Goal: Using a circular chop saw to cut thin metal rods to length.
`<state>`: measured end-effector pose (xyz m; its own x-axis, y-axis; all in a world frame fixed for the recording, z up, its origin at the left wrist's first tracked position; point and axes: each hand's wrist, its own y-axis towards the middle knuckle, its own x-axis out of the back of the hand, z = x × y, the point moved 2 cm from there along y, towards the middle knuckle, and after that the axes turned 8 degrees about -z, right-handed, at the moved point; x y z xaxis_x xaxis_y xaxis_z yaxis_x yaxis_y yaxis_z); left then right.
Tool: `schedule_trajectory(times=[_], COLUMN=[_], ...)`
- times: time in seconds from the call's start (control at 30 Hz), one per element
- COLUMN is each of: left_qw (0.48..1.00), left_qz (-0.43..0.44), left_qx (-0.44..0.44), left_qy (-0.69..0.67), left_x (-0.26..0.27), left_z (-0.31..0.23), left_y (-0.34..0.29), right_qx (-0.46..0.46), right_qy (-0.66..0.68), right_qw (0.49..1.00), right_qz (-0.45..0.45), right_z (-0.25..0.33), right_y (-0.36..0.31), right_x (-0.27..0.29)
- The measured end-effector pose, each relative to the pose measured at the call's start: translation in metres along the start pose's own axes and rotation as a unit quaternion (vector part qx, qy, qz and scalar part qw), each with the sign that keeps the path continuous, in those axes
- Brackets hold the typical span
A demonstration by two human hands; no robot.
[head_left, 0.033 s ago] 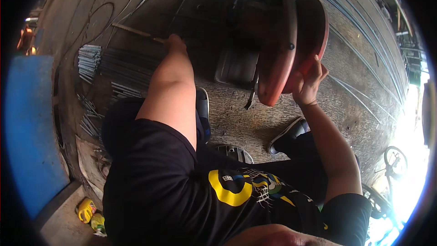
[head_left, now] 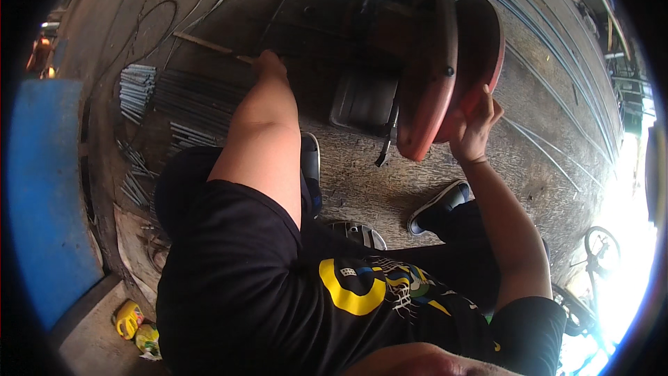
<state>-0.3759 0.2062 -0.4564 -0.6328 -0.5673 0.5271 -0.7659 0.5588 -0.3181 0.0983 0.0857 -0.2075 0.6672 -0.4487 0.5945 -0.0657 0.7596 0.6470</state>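
A cut-off saw (head_left: 372, 35) with a red, curved blade guard (head_left: 424, 90) stands in front of me, its body dark with shadow. Beside that guard is a second round red cover (head_left: 481, 42). My right hand (head_left: 473, 129) grips the lower rim of this round cover, fingers curled over its edge. To the left of the saw, my left hand (head_left: 270, 66) reaches down toward the floor. A thin wooden stick (head_left: 202, 42) ends right at it. Its fingers are mostly hidden in shadow, so I cannot tell whether it holds anything.
Bundles of cut metal rods (head_left: 138, 87) lie at the left, with darker rods (head_left: 191, 101) beside them. Long metal bars (head_left: 550, 35) run along the right. A blue panel (head_left: 52, 202) stands far left, near a yellow package (head_left: 128, 319). A sandal (head_left: 358, 235) lies between my feet.
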Motion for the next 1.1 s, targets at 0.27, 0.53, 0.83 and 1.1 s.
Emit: schedule_trajectory(times=[0.27,0.53,0.83,1.1], left_qw=[0.910,0.781,0.840,0.922], left_qz=[-0.046,-0.106,-0.136,-0.090], left_qx=[0.189,0.232,0.136,0.087], left_qy=[-0.366,-0.570,-0.508,-0.366], left_x=[0.036,0.079,0.153,0.165], left_z=[-0.040,-0.078,-0.106,-0.099], left_y=[-0.057,-0.096,-0.124,-0.086], right_qx=[-0.078,-0.049,-0.494,-0.771], right_qy=[-0.008,0.283,0.355,0.443], right_qw=[0.991,0.953,0.762,0.441], right_qz=[-0.106,-0.098,0.222,0.121], right_z=[0.061,0.185,0.203,0.190], right_y=[0.058,0.105,0.035,-0.011], right_x=[0.031,-0.012,-0.226,-0.331])
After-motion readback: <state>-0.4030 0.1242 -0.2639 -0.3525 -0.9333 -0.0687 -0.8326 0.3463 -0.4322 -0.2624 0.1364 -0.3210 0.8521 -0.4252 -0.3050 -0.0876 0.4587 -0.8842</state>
